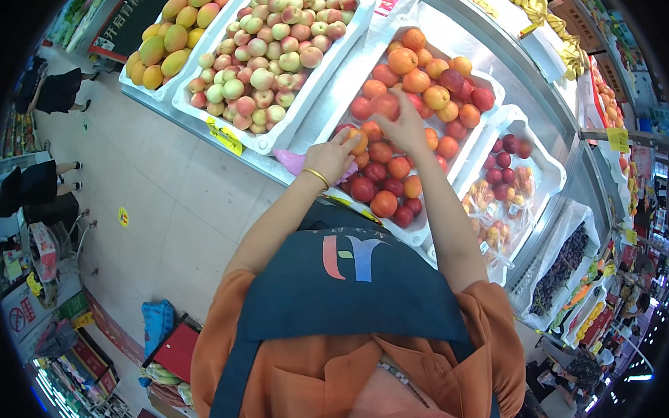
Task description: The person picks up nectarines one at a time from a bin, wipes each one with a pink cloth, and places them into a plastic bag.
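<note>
A white foam crate (478,129) before me holds orange and red round stone fruits, perhaps plums. My right hand (406,121) reaches over its middle, with fingers around a reddish-orange fruit (385,106). At the crate's near left side, my left hand (332,154), with a gold bangle at the wrist, has its fingers on an orange fruit (358,142); whether it grips the fruit is unclear. Pink wrapping material (290,161) shows beside and beneath that hand. Loose dark red fruits (362,189) lie near the crate's front edge.
Crates of peach-like fruit (263,79) and mangoes (175,36) stand to the left. To the right are a crate with bagged fruit (495,234) and one with dark grapes (560,270). A metal rail (566,107) curves behind. People stand on the floor at far left.
</note>
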A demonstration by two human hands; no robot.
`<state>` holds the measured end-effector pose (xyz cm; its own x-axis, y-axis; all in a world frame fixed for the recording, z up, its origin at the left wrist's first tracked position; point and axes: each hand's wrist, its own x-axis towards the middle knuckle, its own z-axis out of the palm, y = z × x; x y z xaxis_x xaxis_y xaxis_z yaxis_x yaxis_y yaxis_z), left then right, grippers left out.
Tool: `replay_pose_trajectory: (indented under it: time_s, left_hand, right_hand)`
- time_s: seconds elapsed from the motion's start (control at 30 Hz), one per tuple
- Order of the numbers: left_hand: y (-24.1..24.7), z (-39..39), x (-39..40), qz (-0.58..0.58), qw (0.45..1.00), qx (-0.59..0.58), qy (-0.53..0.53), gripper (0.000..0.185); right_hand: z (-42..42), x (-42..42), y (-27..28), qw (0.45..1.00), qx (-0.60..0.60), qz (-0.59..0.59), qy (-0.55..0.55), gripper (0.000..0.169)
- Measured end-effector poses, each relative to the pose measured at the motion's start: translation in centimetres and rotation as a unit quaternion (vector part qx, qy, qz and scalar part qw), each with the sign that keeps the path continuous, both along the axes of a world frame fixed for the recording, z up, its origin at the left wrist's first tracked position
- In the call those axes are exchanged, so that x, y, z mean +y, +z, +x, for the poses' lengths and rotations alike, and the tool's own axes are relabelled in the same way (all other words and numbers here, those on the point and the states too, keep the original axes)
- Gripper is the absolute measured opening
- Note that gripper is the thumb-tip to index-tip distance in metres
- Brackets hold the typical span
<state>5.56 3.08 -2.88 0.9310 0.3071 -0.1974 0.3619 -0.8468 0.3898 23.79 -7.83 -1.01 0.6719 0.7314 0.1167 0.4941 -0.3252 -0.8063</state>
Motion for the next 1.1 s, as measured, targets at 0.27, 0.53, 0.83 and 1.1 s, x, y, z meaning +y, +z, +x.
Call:
replay_pose_trajectory:
  time_s: [0.27,0.53,0.83,1.1]
  left_hand:
    - [0.7,0.2,-0.1,-0.018,1.0,-0.003,0.001,0.052]
    - [0.7,0.1,0.3,-0.008,1.0,0.013,-0.012,0.054]
    - [2.1,0.9,-1.5,0.061,0.992,0.068,-0.093,0.054]
    - [0.0,0.4,-1.6,0.046,0.996,0.012,-0.081,0.056]
  right_hand:
    - [-2.3,-6.4,-3.9,0.971,0.174,-0.15,-0.072,0.058]
    - [-5.7,-5.2,-2.1,0.941,0.035,-0.327,0.08,0.087]
    - [-1.3,-5.5,0.7,0.938,0.009,-0.339,0.074,0.059]
    - [3.0,-1.8,-3.0,0.949,-0.124,-0.196,-0.212,0.062]
